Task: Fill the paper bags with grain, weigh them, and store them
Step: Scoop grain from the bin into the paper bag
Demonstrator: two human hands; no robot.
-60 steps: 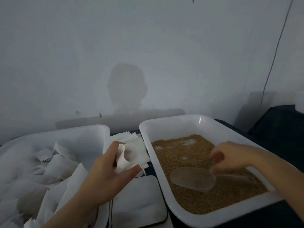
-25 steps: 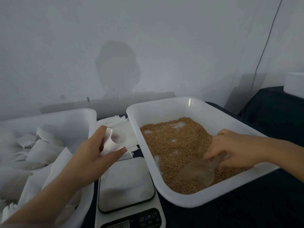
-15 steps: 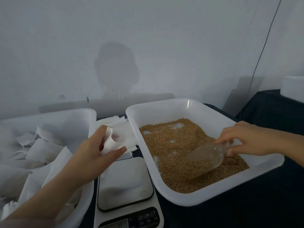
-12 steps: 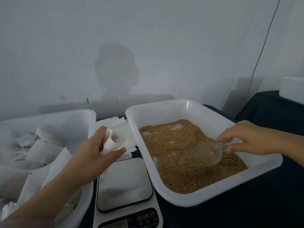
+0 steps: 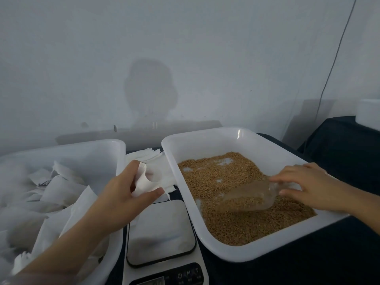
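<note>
The left hand (image 5: pixel 121 194) is pinching a paper bag (image 5: pixel 145 183) open above the scale (image 5: pixel 160 233); the right hand (image 5: pixel 304 188) fingers are gripping a grain-filled scoop (image 5: pixel 248 197) over the tray (image 5: pixel 205 140).

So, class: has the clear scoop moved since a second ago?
Yes. The scoop in the right hand has lifted away from the grain tray's near wall toward its middle, and is now loaded.

1. Dim, bluish light is filling the scene; the wall (image 5: pixel 185 48) is looking murky.
2. A soft head-shaped shadow (image 5: pixel 151 89) is falling mid-frame, with light coming from behind.
3. A glint is showing on the grain tub (image 5: pixel 238 133) rim.
4. Paper bags (image 5: pixel 18 204) at lower left are blurring.
</note>
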